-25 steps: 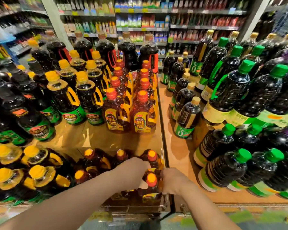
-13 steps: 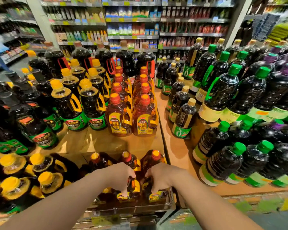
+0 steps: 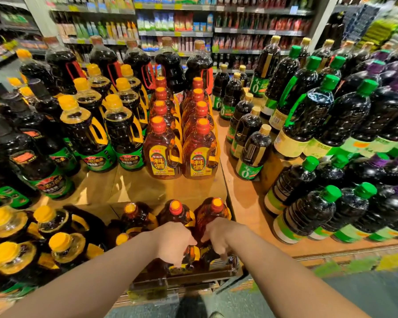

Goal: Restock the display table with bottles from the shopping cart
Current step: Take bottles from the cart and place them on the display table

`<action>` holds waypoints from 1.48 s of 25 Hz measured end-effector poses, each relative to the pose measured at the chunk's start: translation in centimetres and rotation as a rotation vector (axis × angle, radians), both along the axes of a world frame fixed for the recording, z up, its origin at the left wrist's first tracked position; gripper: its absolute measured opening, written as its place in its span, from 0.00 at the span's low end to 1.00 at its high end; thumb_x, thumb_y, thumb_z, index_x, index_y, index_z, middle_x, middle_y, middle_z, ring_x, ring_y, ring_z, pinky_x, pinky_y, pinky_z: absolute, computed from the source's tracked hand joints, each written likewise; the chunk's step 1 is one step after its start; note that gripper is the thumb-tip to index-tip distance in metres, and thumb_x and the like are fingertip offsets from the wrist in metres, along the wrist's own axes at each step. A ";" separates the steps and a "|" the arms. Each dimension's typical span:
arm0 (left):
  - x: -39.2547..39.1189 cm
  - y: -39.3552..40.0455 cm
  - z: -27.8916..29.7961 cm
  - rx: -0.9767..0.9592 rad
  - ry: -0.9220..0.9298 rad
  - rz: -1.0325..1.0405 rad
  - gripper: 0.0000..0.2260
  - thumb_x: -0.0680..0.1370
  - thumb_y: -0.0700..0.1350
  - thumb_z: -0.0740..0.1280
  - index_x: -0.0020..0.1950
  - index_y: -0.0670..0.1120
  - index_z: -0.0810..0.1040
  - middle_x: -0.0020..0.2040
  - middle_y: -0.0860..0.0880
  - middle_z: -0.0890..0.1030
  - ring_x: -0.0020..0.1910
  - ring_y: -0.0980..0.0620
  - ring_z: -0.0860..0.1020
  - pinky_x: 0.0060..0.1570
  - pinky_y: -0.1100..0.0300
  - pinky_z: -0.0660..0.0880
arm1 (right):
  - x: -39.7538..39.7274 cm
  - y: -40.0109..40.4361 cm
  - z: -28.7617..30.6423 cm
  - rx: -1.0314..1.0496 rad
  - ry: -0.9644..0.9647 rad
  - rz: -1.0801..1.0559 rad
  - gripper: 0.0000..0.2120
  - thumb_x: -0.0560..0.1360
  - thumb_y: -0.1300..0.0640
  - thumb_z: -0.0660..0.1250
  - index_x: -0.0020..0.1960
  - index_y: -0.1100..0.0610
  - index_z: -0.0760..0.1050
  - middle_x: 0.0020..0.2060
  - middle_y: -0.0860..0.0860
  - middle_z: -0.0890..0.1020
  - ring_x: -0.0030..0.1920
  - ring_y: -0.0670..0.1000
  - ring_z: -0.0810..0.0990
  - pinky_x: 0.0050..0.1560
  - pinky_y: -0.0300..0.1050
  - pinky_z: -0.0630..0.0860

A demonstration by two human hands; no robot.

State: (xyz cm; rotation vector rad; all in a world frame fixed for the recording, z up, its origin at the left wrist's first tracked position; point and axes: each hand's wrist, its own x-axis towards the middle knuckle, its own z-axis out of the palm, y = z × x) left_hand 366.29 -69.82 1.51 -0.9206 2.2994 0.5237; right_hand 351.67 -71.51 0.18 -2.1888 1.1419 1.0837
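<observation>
Left hand [image 3: 174, 245]: fingers curled down around an amber bottle [image 3: 189, 255] in the front row at the near edge of the display table [image 3: 246, 198]. Right hand [image 3: 221, 237]: fingers bent onto the neighbouring bottle [image 3: 208, 253], firm grip not confirmed (fingertips hidden). Full jugs are judged heavy, stiff plastic, smooth and likely slippery. The yellow side handle [image 3: 194, 252] is best taken, base supported. Cart not seen.
</observation>
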 end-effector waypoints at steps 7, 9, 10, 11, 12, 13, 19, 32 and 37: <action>0.6 0.0 -0.7 -0.007 0.017 0.040 0.32 0.77 0.43 0.69 0.79 0.47 0.60 0.55 0.43 0.83 0.57 0.45 0.78 0.58 0.52 0.75 | -0.2 0.0 -0.5 -0.026 0.048 0.083 0.34 0.74 0.62 0.70 0.76 0.55 0.60 0.73 0.51 0.65 0.70 0.55 0.67 0.67 0.47 0.69; 0.5 -0.1 -0.8 -0.014 0.018 0.054 0.31 0.77 0.43 0.68 0.78 0.47 0.61 0.59 0.43 0.81 0.60 0.44 0.77 0.59 0.49 0.75 | -0.4 0.1 -1.0 -0.037 0.080 0.113 0.34 0.75 0.63 0.69 0.77 0.55 0.59 0.73 0.52 0.65 0.69 0.56 0.67 0.67 0.48 0.69; 0.4 -0.1 -0.9 -0.025 0.023 0.043 0.30 0.77 0.42 0.67 0.78 0.46 0.62 0.61 0.43 0.80 0.59 0.43 0.77 0.59 0.48 0.76 | -0.6 0.1 -1.4 -0.040 0.085 0.109 0.34 0.75 0.63 0.68 0.77 0.54 0.59 0.73 0.52 0.65 0.69 0.57 0.68 0.66 0.49 0.70; 0.2 -0.1 -1.0 -0.031 0.028 0.034 0.29 0.77 0.40 0.66 0.78 0.46 0.62 0.60 0.42 0.80 0.58 0.42 0.78 0.56 0.49 0.77 | -0.6 0.1 -1.6 -0.042 0.088 0.096 0.33 0.75 0.64 0.67 0.77 0.54 0.59 0.72 0.53 0.66 0.69 0.57 0.68 0.66 0.49 0.71; 0.1 -0.1 -0.9 -0.029 0.032 0.033 0.28 0.77 0.38 0.64 0.78 0.45 0.62 0.58 0.41 0.80 0.56 0.42 0.78 0.54 0.51 0.77 | -0.6 0.0 -1.8 -0.044 0.084 0.089 0.33 0.75 0.65 0.67 0.77 0.54 0.60 0.72 0.53 0.66 0.68 0.57 0.68 0.65 0.50 0.71; 0.0 -0.1 -0.8 -0.023 0.033 0.040 0.28 0.78 0.36 0.62 0.78 0.44 0.62 0.58 0.41 0.80 0.55 0.42 0.78 0.52 0.53 0.76 | -0.7 -0.1 -1.8 -0.042 0.084 0.085 0.33 0.75 0.65 0.67 0.77 0.54 0.59 0.73 0.53 0.66 0.68 0.57 0.68 0.65 0.49 0.71; -0.3 -0.9 -0.6 0.199 0.047 0.276 0.39 0.76 0.58 0.70 0.80 0.50 0.53 0.63 0.42 0.77 0.59 0.42 0.76 0.56 0.52 0.74 | -1.1 -1.5 0.4 0.154 0.003 -0.149 0.38 0.72 0.57 0.74 0.77 0.53 0.59 0.72 0.51 0.66 0.67 0.56 0.70 0.59 0.48 0.74; 2.4 -8.0 -1.7 -0.184 0.076 0.235 0.24 0.77 0.55 0.68 0.68 0.43 0.74 0.62 0.44 0.77 0.60 0.44 0.75 0.57 0.51 0.75 | -2.6 -3.6 2.1 -0.395 -0.123 -0.202 0.18 0.76 0.48 0.67 0.59 0.60 0.74 0.56 0.56 0.79 0.56 0.59 0.78 0.49 0.49 0.76; 1.2 -8.7 -2.6 -0.177 0.009 0.126 0.26 0.78 0.54 0.67 0.74 0.45 0.70 0.69 0.44 0.75 0.66 0.44 0.73 0.62 0.52 0.73 | -2.0 -5.8 0.6 -0.325 -0.096 -0.167 0.16 0.75 0.54 0.70 0.60 0.61 0.76 0.58 0.56 0.78 0.60 0.58 0.77 0.56 0.50 0.76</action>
